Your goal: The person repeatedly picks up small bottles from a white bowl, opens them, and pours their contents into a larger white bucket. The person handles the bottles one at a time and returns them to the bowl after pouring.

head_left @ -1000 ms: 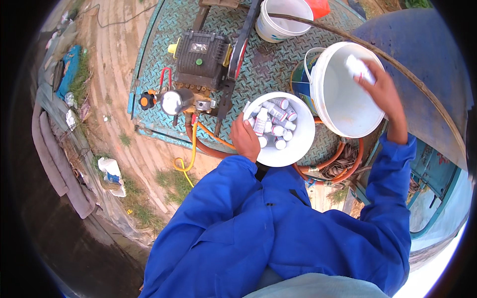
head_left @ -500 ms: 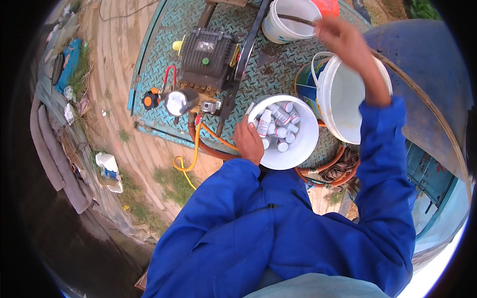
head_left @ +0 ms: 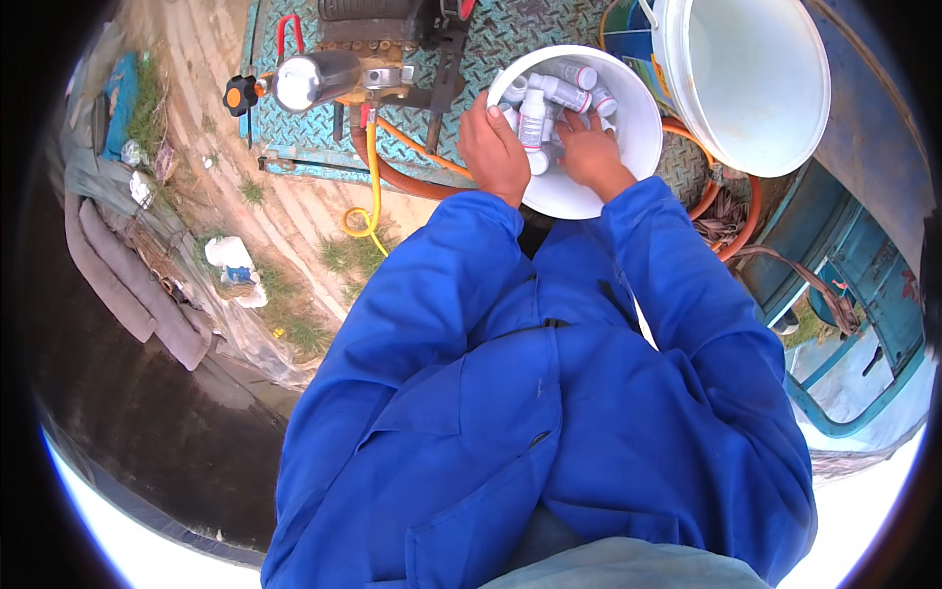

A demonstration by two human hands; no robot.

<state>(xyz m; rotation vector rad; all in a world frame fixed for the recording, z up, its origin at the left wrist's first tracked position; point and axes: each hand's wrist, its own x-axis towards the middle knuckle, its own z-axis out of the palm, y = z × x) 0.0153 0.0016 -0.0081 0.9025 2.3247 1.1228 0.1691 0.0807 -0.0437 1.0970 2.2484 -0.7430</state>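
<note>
A white bucket (head_left: 640, 147) holding several small white bottles (head_left: 564, 93) stands at the edge of the metal deck in front of me. My left hand (head_left: 494, 152) is closed on the bucket's left rim, thumb near the inside. My right hand (head_left: 592, 152) reaches down into the bucket among the bottles, fingers apart and touching them. Its fingertips are partly hidden, and I see no bottle lifted. One bottle (head_left: 533, 118) stands upright between my two hands, its label facing me.
A larger white bucket (head_left: 756, 88) stands at the right, beside a blue-and-yellow bucket (head_left: 628, 39). A pump with a silver dome (head_left: 304, 81) sits on the green tread-plate deck (head_left: 500, 29) at left. A yellow hose (head_left: 374, 187) and an orange hose (head_left: 750, 221) hang by the deck's edge.
My right hand has come from the thin dark rod at the back bucket down into the bottle bucket. My left hand stays on its rim. The view has shifted, so the back bucket is out of sight.
</note>
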